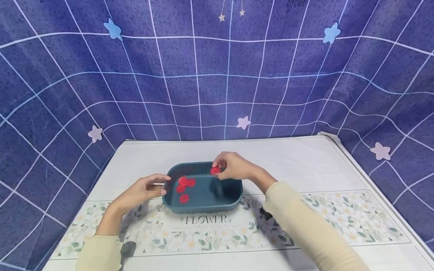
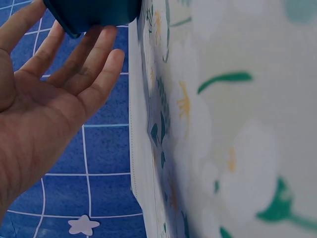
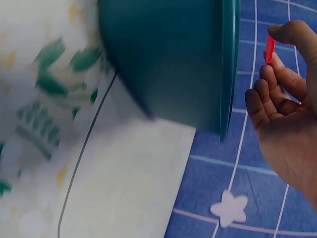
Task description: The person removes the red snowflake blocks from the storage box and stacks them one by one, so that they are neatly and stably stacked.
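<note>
A dark teal tub (image 1: 203,208) with rounded corners stands on the table. Several small red notched discs (image 1: 184,198) lie loosely in its left half, some overlapping. Over the tub's back right part, my right hand (image 1: 234,165) pinches one red disc (image 1: 215,171) between thumb and index finger. Edge-on in the right wrist view, that disc (image 3: 269,48) looks thin and flat; the other fingers curl loosely below it. My left hand (image 1: 147,188) rests its fingertips against the tub's left end, fingers fairly straight. From the left wrist, the fingers (image 2: 101,54) touch the tub's outer wall (image 2: 99,12).
A white table cover (image 1: 278,150) with a printed flower band (image 1: 339,210) lies under the tub. Behind and at both sides hangs a blue gridded curtain (image 1: 210,90) with stars. Dark wrist straps show at both sleeves.
</note>
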`<state>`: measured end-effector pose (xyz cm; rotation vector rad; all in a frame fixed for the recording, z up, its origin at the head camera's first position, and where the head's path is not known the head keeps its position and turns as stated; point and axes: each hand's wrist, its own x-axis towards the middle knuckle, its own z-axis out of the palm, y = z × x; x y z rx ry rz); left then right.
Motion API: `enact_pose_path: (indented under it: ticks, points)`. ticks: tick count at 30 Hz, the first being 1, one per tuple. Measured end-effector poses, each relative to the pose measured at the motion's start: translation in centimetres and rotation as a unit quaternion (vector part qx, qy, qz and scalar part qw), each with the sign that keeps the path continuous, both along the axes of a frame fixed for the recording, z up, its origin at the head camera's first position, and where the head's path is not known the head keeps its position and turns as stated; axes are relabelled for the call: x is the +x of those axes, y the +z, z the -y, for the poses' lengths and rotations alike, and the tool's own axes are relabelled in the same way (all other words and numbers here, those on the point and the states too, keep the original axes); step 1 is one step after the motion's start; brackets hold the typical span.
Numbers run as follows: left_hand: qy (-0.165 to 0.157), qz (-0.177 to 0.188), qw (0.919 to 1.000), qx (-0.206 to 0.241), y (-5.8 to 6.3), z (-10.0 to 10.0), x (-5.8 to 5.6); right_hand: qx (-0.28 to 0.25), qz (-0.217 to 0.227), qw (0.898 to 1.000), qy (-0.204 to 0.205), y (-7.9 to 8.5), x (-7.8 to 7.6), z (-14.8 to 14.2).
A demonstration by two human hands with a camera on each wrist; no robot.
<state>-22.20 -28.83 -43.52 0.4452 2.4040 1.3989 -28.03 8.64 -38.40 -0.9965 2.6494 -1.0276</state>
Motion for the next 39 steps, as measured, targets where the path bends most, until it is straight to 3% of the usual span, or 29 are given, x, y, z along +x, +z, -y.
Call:
enact_pose_path:
  ticks: [10, 21, 39]
  points:
    - [-0.01, 0.005, 0.9998, 0.018, -0.5, -0.1, 0.1, -0.016, 0.01, 0.999, -0.036, -0.2, 0.6, -5.1]
    - [-0.007, 0.001, 0.9998, 0.018, -0.2, 0.2, 0.2, -0.002, 0.0, 0.997, -0.08, -1.1, 1.1, -9.7]
    - [-0.011, -0.001, 0.9999, 0.01, 0.1, 0.0, 0.0, -0.013, 0.036, 0.991, -0.128, -4.5, 2.1, -14.8]
